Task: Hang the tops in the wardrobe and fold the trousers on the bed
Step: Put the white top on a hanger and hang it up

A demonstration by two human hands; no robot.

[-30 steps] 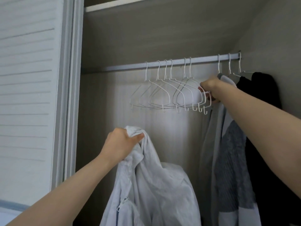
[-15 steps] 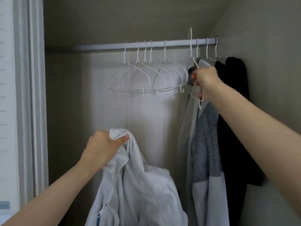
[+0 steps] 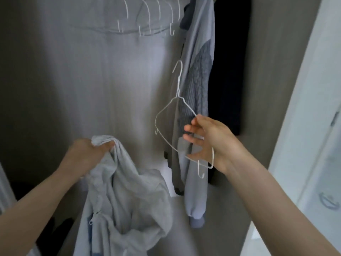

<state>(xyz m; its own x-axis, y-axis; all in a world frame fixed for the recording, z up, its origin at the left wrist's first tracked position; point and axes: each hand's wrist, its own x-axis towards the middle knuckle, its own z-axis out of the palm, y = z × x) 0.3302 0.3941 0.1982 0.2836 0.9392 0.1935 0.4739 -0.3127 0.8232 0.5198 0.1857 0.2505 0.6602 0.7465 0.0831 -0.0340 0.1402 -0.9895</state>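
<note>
My left hand (image 3: 86, 156) grips a bunched fold of a pale grey top (image 3: 125, 206), which hangs down from it in front of the open wardrobe. My right hand (image 3: 208, 143) holds a white wire hanger (image 3: 171, 115) by its right shoulder and lower bar, hook pointing up, off the rail. The hanger is to the right of the top and slightly above it, not touching it.
Several empty white hangers (image 3: 147, 17) hang at the top of the wardrobe. A grey sweater (image 3: 199, 89) and a black garment (image 3: 228, 71) hang on the right. The wardrobe's back panel (image 3: 103, 80) is behind, and a pale door (image 3: 310, 126) stands at the far right.
My right hand has lifted one hanger off the rail and brought it down to chest height. The view has tilted downward; my left hand keeps hold of the top.
</note>
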